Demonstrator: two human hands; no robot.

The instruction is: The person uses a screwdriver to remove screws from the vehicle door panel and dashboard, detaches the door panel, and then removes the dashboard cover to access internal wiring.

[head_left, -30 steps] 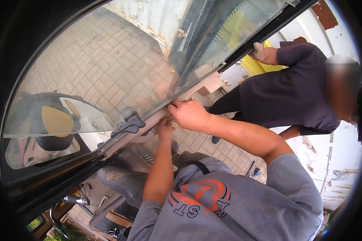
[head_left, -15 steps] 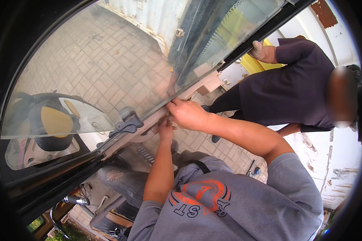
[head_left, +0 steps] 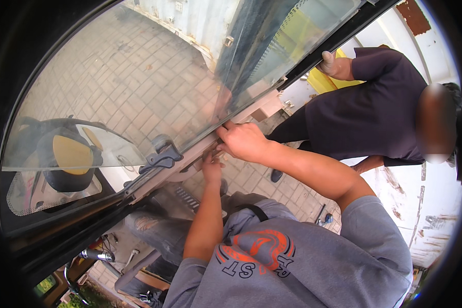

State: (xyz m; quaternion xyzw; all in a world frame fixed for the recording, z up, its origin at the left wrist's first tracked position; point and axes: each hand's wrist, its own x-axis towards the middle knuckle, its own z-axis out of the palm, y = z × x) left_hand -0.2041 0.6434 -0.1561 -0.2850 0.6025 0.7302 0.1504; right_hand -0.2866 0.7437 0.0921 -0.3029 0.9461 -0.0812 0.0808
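A large glass pane [head_left: 138,87] slants across the view, with a beige rail [head_left: 190,151] along its lower edge. My right hand [head_left: 243,141] is closed at that rail, its fingertips against the edge beside the glass. Just left of it and lower, my left hand [head_left: 211,167] reaches to the underside of the rail with curled fingers. Whatever the left fingertips hold is hidden by the rail. A dark grey latch handle [head_left: 161,156] sits on the rail to the left of both hands.
At right stands a person in a dark shirt [head_left: 364,110], one hand [head_left: 329,64] on the black frame [head_left: 313,64]. Paving bricks [head_left: 303,192] show below. A pedal [head_left: 187,197] is under the rail, a black-gripped lever [head_left: 97,255] at lower left. A yellow-and-black seat [head_left: 66,154] shows through the glass.
My right hand has shifted slightly to the right, and its fingers lie a little differently on the rail. The left hand stays almost where it was.
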